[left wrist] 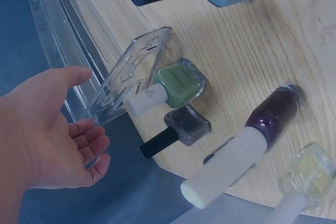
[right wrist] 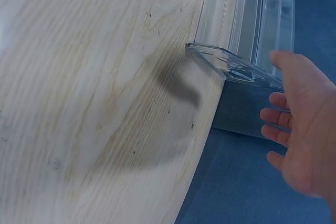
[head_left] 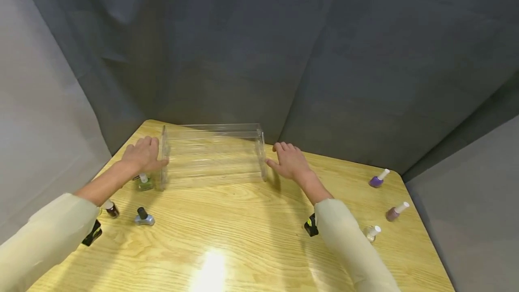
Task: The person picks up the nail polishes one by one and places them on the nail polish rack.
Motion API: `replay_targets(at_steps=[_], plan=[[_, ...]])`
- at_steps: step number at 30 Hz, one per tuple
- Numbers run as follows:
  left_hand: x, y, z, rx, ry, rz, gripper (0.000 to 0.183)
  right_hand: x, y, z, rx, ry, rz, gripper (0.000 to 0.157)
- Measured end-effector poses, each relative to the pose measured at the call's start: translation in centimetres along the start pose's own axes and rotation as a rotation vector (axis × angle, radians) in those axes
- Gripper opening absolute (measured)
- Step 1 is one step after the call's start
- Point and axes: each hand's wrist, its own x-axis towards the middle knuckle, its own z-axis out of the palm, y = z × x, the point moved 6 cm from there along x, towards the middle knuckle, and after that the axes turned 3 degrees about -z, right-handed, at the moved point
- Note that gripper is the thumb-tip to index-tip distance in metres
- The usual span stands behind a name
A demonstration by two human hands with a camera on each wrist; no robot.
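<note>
A clear acrylic tiered rack [head_left: 215,157] stands at the back of the wooden table. Beside its left end is my left hand [head_left: 142,154], fingers loosely bent, with the thumb at the side panel [left wrist: 131,72]. My right hand [head_left: 291,161] is at the opposite end, thumb pointing toward the right side panel [right wrist: 233,66] and fingers relaxed. Whether either thumb touches the plastic is hard to tell. Close to the left hand stand a green nail polish bottle [left wrist: 181,85] with a white cap and a dark glittery one [left wrist: 188,125] with a black cap.
Left on the table are a blue polish [head_left: 144,219], a dark purple polish [left wrist: 275,114] and a pale yellow one [left wrist: 307,177]. Along the right side stand purple [head_left: 376,181], mauve [head_left: 392,214] and clear-looking [head_left: 371,234] bottles. A dark curtain [head_left: 243,57] hangs behind the table.
</note>
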Motion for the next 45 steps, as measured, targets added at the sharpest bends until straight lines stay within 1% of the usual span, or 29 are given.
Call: replay_targets(at_steps=[5, 9, 14, 18, 24, 30, 32, 36, 41, 45], plan=[[0.4, 0.1, 0.4, -0.005, -0.014, -0.012, 0.059, 1.0, -0.1, 0.0, 0.023, -0.034, 0.015, 0.050], [0.7, 0.3, 0.7, 0.006, -0.022, -0.022, 0.060, 1.6, -0.3, -0.1, 0.043, -0.040, 0.020, 0.050], [0.9, 0.7, 1.1, 0.024, -0.040, -0.027, 0.062, 2.3, -0.5, 0.4, 0.017, -0.050, 0.032, 0.047], [1.1, 0.6, 1.7, 0.043, -0.042, -0.032, 0.061, 2.8, -0.6, 0.9, -0.027, -0.064, 0.038, 0.044], [1.0, 0.7, 2.5, 0.058, -0.031, -0.027, 0.055, 2.5, -0.7, 1.6, -0.092, -0.114, 0.050, 0.044], [1.0, 0.8, 2.5, 0.070, -0.015, -0.017, 0.051, 2.4, -0.8, 1.8, -0.110, -0.138, 0.052, 0.047], [1.0, 0.8, 2.4, 0.068, -0.010, -0.013, 0.050, 2.3, -0.8, 1.8, -0.114, -0.135, 0.045, 0.049], [1.1, 0.8, 2.4, 0.053, -0.005, 0.006, 0.047, 2.0, -1.0, 2.0, -0.148, -0.114, 0.019, 0.046], [1.2, 0.9, 2.4, 0.053, -0.001, 0.032, 0.044, 1.6, -1.0, 2.2, -0.195, -0.093, -0.009, 0.040], [1.3, 1.1, 2.4, 0.062, -0.002, 0.043, 0.043, 1.3, -0.8, 2.3, -0.207, -0.087, -0.024, 0.034]])
